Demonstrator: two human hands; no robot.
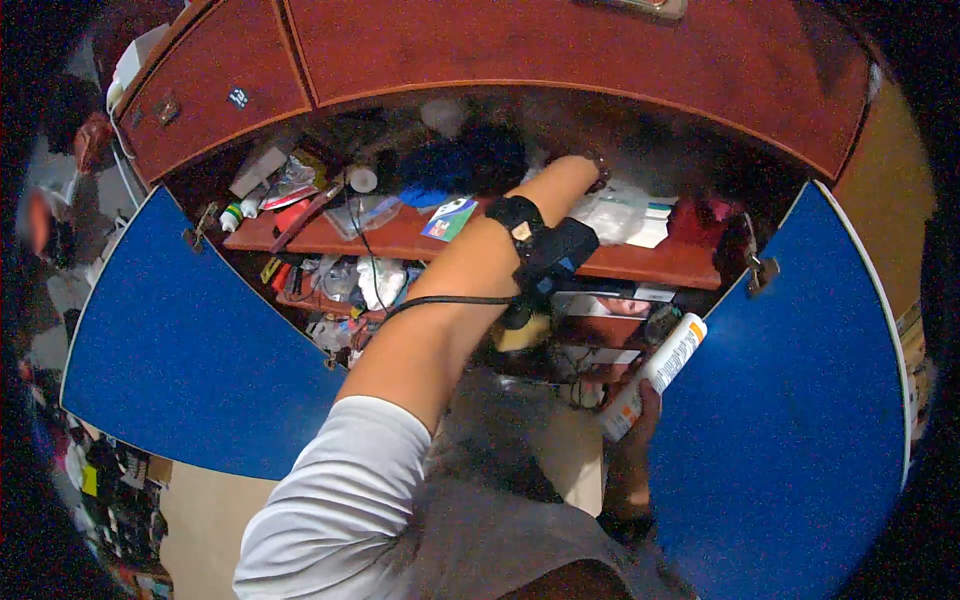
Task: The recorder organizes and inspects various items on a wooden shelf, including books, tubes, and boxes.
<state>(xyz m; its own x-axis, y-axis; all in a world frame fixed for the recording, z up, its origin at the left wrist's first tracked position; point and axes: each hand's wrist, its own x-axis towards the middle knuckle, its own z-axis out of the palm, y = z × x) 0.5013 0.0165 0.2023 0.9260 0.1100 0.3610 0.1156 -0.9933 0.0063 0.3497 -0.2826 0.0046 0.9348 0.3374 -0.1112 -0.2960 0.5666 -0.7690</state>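
Observation:
My left arm reaches from the lower left into the open cabinet, over its upper shelf (667, 268). Its hand is lost in shadow beyond the wrist, near a clear plastic bag (611, 217) and a white box or packet (651, 226); what it touches cannot be seen. A black strapped device (551, 251) with a cable sits on that forearm. At the lower right, my right hand (648, 409) is closed around a white cylindrical tube (675, 352) with orange bands and printing, tilted beside the right blue door (780, 390). The door hides part of that arm.
The left blue door (187, 337) stands open too. On the upper shelf lie a dark blue cloth-like bundle (465, 165), a printed card (448, 219), a white-and-green bottle (231, 217) and a clear plastic container (360, 217). Lower shelves hold cables and bags. The reddish cabinet top (525, 45) overhangs them.

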